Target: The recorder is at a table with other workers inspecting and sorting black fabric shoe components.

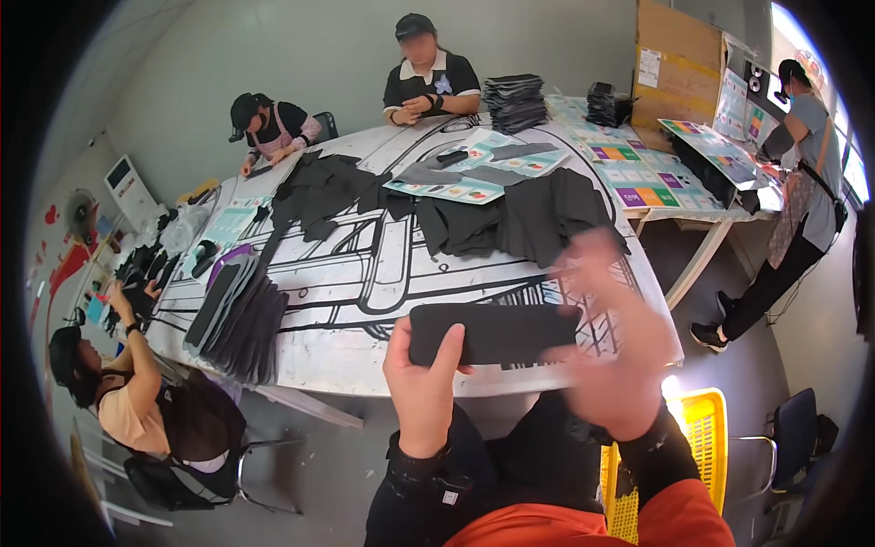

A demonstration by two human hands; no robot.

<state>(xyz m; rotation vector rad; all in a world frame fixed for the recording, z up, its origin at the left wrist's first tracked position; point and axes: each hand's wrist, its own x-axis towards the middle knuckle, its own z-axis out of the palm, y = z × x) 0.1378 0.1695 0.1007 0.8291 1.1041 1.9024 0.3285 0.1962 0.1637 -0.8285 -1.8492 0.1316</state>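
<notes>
My left hand (421,372) is closed on the left end of the flat black rectangular piece (493,333), thumb over its top face and fingers under, holding it level just above the near edge of the white table (365,301). To do this well I would keep that pinch firm near the end, so the piece does not sag or twist while the other hand works. My right hand (609,342) is at the piece's right end, fingers spread — it is so blurred that I cannot tell whether it grips the piece or only brushes it. It should slow down and meet the edge squarely rather than swipe at it. Further left on the table lies a fanned stack of dark pieces (239,319); beyond my hands, a heap of black fabric (510,219). Low on the right, a yellow crate (702,438) sits beside my knee — handy, I judge, for setting things down.
</notes>
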